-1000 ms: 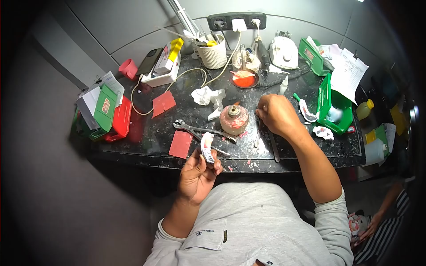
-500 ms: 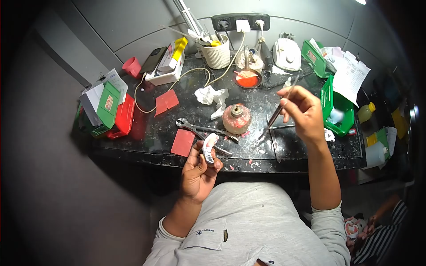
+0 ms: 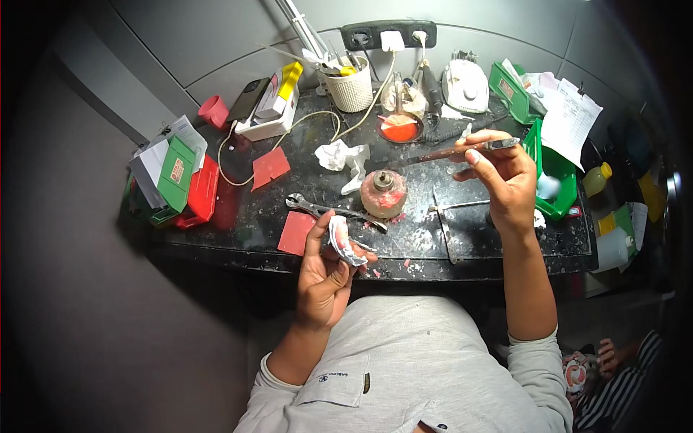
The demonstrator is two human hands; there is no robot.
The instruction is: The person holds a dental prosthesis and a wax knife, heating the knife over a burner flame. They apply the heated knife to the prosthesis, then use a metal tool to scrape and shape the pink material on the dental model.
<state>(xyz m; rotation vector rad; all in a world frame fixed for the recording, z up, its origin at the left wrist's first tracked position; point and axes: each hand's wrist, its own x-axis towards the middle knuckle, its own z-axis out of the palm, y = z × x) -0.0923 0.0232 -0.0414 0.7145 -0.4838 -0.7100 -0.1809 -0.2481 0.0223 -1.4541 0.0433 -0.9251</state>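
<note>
My left hand (image 3: 323,289) is closed on a white dental model (image 3: 343,242) with pink wax on it, tilted above the table's front edge. In my right hand (image 3: 505,177) a long thin tool (image 3: 451,151) with a reddish-brown handle is pinched between thumb and fingers. The tool lies nearly level, and its dark tip points left, just above the burner. That round glass burner (image 3: 383,195), with a metal top and pink wax on its body, stands between my hands. Whether a flame burns on it cannot be made out.
Pliers (image 3: 307,204) and a pink wax sheet (image 3: 294,232) lie left of the burner, a metal instrument (image 3: 445,231) right of it. Behind are crumpled tissue (image 3: 339,155), a red wax dish (image 3: 399,128) and a tool cup (image 3: 350,90). Another person's hand (image 3: 608,357) shows at lower right.
My right hand has turned the tool from steep to nearly level, its tip now over the burner. My left hand has tilted the model. The other person's hand has shifted.
</note>
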